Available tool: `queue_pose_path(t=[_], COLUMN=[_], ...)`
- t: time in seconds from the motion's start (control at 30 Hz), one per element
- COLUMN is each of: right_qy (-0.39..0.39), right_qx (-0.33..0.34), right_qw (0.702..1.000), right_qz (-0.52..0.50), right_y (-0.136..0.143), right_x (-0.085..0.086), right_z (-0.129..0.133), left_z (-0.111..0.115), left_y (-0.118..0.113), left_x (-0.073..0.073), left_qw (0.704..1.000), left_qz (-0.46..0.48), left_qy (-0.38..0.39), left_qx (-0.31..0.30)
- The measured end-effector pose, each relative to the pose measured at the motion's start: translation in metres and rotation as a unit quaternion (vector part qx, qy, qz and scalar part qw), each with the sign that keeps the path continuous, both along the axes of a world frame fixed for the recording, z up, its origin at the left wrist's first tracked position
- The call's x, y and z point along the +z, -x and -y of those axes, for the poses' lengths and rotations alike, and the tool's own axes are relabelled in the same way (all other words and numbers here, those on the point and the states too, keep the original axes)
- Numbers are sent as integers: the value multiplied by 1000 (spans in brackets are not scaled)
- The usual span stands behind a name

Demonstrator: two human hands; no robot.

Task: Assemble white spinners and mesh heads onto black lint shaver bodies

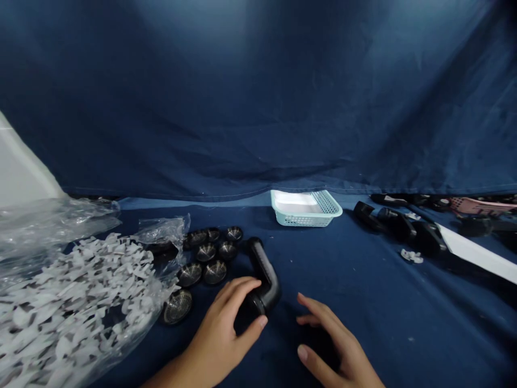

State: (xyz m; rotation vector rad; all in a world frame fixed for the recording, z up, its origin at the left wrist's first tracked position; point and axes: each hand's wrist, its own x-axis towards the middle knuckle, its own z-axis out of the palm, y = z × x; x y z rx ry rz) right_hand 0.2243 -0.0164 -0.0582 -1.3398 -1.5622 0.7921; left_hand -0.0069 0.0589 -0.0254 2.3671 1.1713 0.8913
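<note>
A black bent tube-shaped part point(270, 277), with a hollow-looking, lighter face along its upper arm, lies at an angle on the blue cloth. My left hand point(226, 328) curves round its lower end, the index fingertip at the part's side and the thumb just below the end. Whether the part's weight rests in that hand is hard to see. To the right of the part, my right hand point(337, 345) has its fingers apart and holds nothing. Several round black perforated discs point(215, 272) lie on the cloth left of the part.
At left, a clear plastic bag point(157, 302) spills many small white pieces point(81, 302). A light-blue basket point(309, 220) with something white inside stands by the hanging dark-blue curtain point(258, 97). Black parts point(398, 223), a white strip point(480, 253) and a pink basket point(480, 206) are at right.
</note>
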Motion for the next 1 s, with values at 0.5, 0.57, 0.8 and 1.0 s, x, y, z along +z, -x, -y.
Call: queue_pose_path(t=[0.5,0.57,0.8,1.0], right_qy=[-1,8,-25,59], right_qx=[87,97,125,21], right_qw=[995,993,991,998], right_qz=[46,60,32,-30], right_y=[-10,-9,-8,-12], right_x=[1,8,13,-8], right_z=[0,-2,-2,6], left_z=[19,18,13,11], left_y=[-1,0,4,4], left_x=[10,10,5,9], left_qw=[947,952,952,969], left_qz=[-174,-166,-68,-48], left_qy=[-158,-150,-166,-97], left_qx=[-220,-211,-249,-222])
